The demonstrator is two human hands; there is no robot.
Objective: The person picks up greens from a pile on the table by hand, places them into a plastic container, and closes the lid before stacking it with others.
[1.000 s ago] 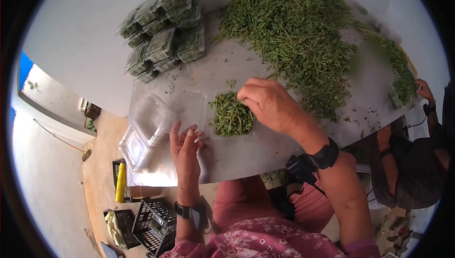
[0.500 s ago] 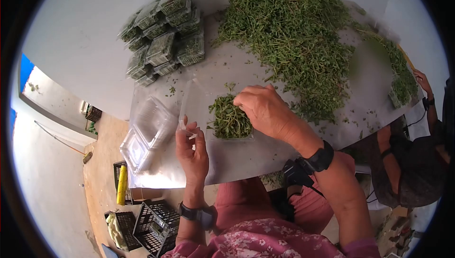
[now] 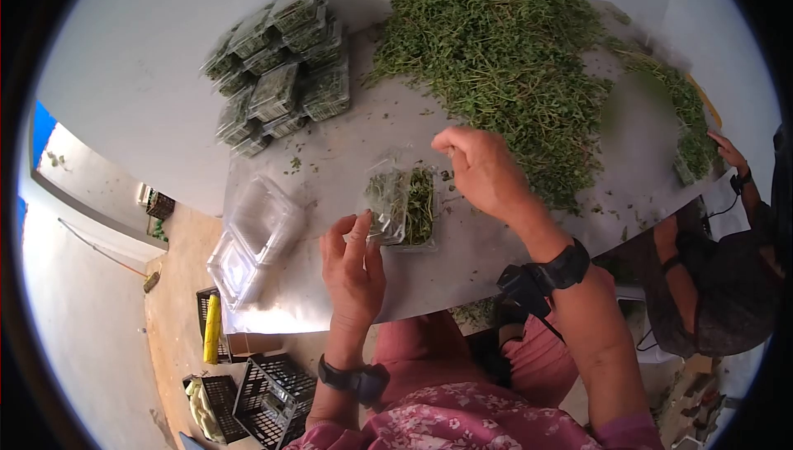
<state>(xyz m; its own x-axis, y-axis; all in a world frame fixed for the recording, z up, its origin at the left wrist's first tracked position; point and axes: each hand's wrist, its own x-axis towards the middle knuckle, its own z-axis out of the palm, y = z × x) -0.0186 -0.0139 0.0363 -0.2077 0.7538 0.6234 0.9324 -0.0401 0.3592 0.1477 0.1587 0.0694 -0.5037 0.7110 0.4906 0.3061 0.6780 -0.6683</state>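
Note:
A clear plastic clamshell box (image 3: pixel 425 245) filled with green leafy sprigs (image 3: pixel 420 202) sits on the table in front of me. Its hinged lid (image 3: pixel 387 202) is tilted partway over the greens from the left. The fingertips of my left hand (image 3: pixel 353 268) are at the lid's near-left edge, appearing to hold it. Just right of the box, my right hand (image 3: pixel 487 173) is raised with fingers curled together; what lies in them, if anything, is hidden. Behind it rises a large heap of the same greens (image 3: pixel 496 45).
Filled clamshells (image 3: pixel 274 90) are stacked at the back left. Open, unfilled clamshells (image 3: pixel 263 219) lie at the table's left edge. Black crates (image 3: pixel 273 400) stand on the floor below. At the right, another person's hand (image 3: pixel 727 151) is near more greens.
The lid has swung from upright down toward the greens, guided by my left hand. My right hand has left the greens and moved to the right.

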